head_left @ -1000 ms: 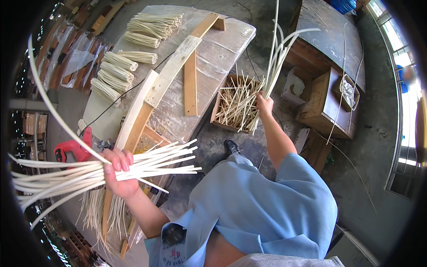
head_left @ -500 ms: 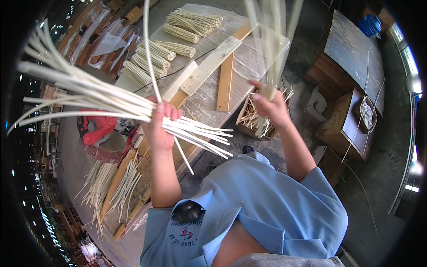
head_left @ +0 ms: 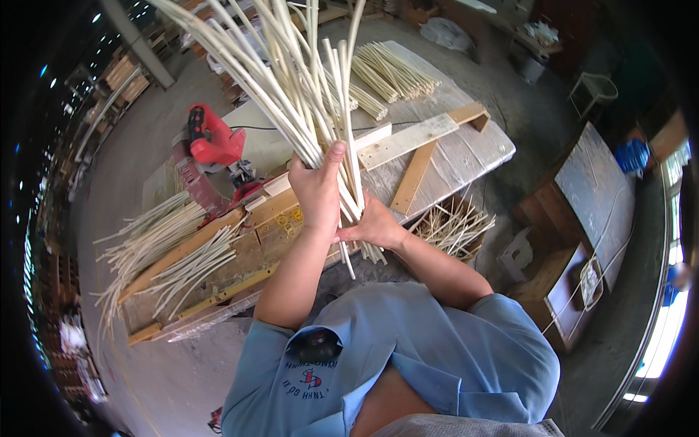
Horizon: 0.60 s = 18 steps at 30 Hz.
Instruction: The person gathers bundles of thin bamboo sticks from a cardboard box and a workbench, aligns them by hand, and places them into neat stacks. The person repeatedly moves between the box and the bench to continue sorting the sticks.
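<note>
A thick bundle of long, pale rattan canes [head_left: 291,95] rises in front of me, fanning out toward the top of the picture. My left hand [head_left: 318,188] is wrapped around its middle, thumb up along the canes. Lower down, my right hand [head_left: 370,224] grips the same bundle near its bottom ends, its fingers partly hidden behind the canes. The lower ends stick out below both hands at uneven lengths. Behind the bundle lies the workbench [head_left: 473,153], partly covered by it.
A red power saw [head_left: 215,149] stands on the bench at left. Loose canes [head_left: 193,269] lie beside it, and tied cane bundles [head_left: 393,73] at the back. Wooden fence boards [head_left: 415,142] cross the bench. A box of offcuts [head_left: 455,229] and a wooden cabinet [head_left: 590,211] are at right.
My two hands have come together. The canes from the left hand have swung upright and joined those in the right hand. The view has shifted, showing more of the saw.
</note>
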Tool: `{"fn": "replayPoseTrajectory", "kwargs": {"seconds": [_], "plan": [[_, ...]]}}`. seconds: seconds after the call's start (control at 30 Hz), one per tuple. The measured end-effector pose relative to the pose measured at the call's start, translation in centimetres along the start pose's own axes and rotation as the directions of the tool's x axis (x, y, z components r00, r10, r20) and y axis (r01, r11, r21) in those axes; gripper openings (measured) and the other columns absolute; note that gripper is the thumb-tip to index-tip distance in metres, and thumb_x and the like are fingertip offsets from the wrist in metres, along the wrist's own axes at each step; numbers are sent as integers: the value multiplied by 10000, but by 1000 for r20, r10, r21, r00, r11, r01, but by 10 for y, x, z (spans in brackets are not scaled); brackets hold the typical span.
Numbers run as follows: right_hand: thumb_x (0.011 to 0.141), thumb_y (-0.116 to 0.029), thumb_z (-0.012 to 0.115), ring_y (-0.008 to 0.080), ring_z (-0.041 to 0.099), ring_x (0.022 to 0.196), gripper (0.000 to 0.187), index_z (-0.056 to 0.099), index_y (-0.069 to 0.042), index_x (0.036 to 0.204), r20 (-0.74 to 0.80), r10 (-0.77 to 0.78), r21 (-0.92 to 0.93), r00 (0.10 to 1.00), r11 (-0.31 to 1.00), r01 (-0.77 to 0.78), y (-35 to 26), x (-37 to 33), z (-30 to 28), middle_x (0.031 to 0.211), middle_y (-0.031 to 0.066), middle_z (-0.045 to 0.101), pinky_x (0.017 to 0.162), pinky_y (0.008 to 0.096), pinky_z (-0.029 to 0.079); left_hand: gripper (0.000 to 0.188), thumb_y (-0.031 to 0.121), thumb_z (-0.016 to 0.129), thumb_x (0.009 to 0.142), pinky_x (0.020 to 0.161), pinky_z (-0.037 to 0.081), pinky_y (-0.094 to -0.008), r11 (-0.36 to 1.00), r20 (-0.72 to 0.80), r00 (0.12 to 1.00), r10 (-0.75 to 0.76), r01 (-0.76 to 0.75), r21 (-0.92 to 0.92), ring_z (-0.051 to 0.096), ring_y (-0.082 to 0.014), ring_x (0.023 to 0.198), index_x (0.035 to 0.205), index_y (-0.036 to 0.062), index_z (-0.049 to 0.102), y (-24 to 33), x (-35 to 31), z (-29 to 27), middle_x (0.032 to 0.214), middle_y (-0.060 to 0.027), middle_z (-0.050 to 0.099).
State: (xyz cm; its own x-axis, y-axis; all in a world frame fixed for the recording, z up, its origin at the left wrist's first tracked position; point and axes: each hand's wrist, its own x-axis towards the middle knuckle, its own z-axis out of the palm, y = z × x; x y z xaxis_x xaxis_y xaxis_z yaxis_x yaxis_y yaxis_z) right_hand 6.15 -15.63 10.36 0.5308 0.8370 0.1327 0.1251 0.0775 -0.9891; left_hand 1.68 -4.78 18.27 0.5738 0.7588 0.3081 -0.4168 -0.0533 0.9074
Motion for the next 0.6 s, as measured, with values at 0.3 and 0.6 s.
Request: {"fn": "replayPoseTrajectory", "kwargs": {"seconds": [0.3,0.6], "plan": [[912,-53,672,262,713,967,335,588,61,1216,360,-47,451,932,883,-130,-28,4,-14,1049,150,706,887,376,569,630,387,768,893,934,507,-338,966,245,960,-136,184,-185,631,-185,1068,1308,-18,521,24,10,-26,1207,-128,638],[878,-75,723,120,637,925,356,624,42,1200,64,-14,325,998,946,-8,-12,6,0,1051,84,705,826,280,522,482,234,775,900,910,525,-319,929,131,977,-169,202,-310,636,-162,1031,1229,-20,532,10,15,-42,1147,-107,646]]}}
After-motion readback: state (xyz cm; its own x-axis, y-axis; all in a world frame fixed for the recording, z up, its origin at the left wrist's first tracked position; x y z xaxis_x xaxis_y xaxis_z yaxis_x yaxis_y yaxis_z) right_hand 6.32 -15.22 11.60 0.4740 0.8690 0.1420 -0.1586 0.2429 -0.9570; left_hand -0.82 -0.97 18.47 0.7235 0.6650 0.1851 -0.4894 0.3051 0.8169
